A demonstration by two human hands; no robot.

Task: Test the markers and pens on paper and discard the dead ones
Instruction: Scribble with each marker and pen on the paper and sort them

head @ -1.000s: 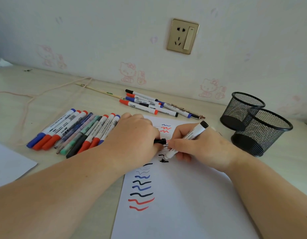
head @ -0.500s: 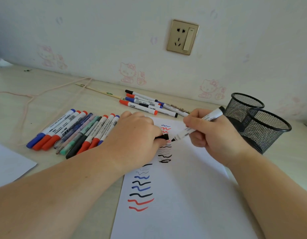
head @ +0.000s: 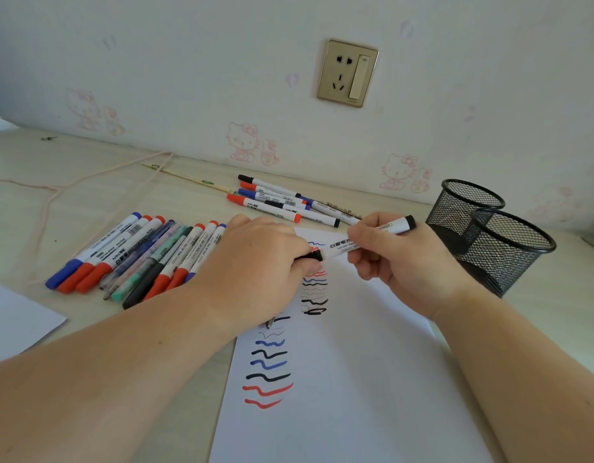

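Paper (head: 349,379) lies on the tabletop (head: 98,195) in front of us, carrying two columns of wavy test strokes (head: 268,372) in black, blue and red. Above it, our right hand (head: 399,262) pinches a white marker (head: 372,235) with a black end between thumb and fingers, barrel tilted, its front end meeting a black cap (head: 310,257). Our left hand (head: 255,272) curls its grip round that cap, just over the top of the sheet; we cannot tell whether the cap is fully seated on the marker. A thin pen tip (head: 268,324) pokes out beneath the left wrist. To the left, a row of markers and pens (head: 138,259) with blue, red, black and green caps lies side by side on the tabletop. Farther back, near the wall, a smaller cluster of markers (head: 278,202) rests beside a wooden stick (head: 188,177). On the right stand two black mesh pen cups (head: 509,248), touching each other. A second sheet (head: 14,322) shows at the left edge.
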